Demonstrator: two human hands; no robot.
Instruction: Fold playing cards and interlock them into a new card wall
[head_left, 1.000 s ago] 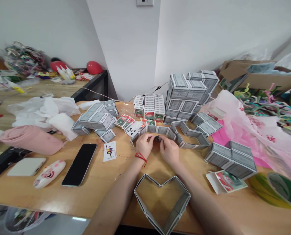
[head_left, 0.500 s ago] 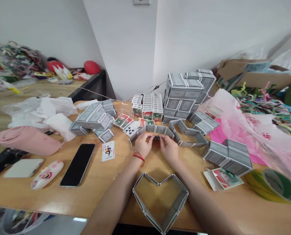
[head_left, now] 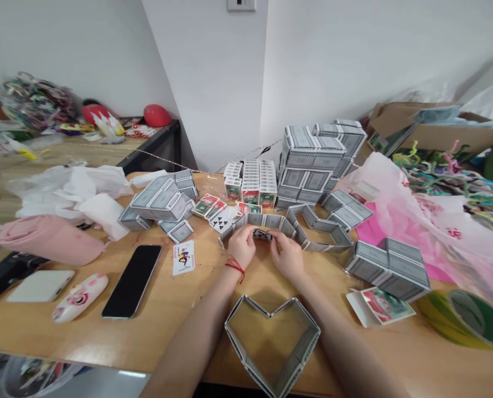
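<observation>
My left hand [head_left: 243,247] and my right hand [head_left: 286,255] meet over the wooden table [head_left: 155,326], fingers pinched on a small folded playing card [head_left: 263,235] held between them. A red string circles my left wrist. Just behind the hands stands a folded strip of cards [head_left: 266,221] that joins an open heart outline [head_left: 321,231]. A finished heart of folded cards [head_left: 273,344] stands near the table's front edge, between my forearms.
Card blocks are stacked at the back [head_left: 316,160], left [head_left: 159,202] and right [head_left: 389,268]; small card boxes [head_left: 252,179] stand in rows. A joker card [head_left: 183,257], a black phone [head_left: 132,279], a white power bank [head_left: 39,285], a pink bag [head_left: 429,226] and a tape roll [head_left: 470,319] lie about.
The hands stayed in place while the fingers worked the small card, which now shows more of its patterned back. The view shifted slightly.
</observation>
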